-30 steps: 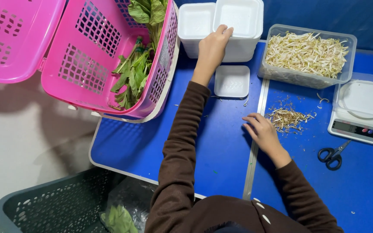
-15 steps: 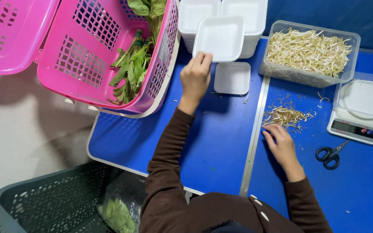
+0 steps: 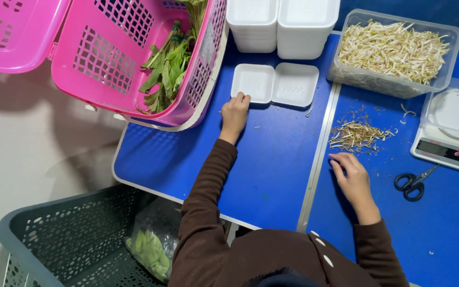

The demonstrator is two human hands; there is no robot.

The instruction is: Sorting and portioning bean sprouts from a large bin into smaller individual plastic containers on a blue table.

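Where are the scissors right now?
Head view, right side: the scissors lie on the blue table, just below the scale, right of the right hand.

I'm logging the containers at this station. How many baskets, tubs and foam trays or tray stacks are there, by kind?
Pink baskets: 2
Grey basket: 1
Clear plastic tub of bean sprouts: 1
Stacks of white foam trays: 2
Single white foam trays on the blue table, the nearer touched by the left hand: 2
Total: 8

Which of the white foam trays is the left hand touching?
The left hand touches the left one of the two single trays lying flat on the blue table. The right tray beside it and the stacks behind go untouched.
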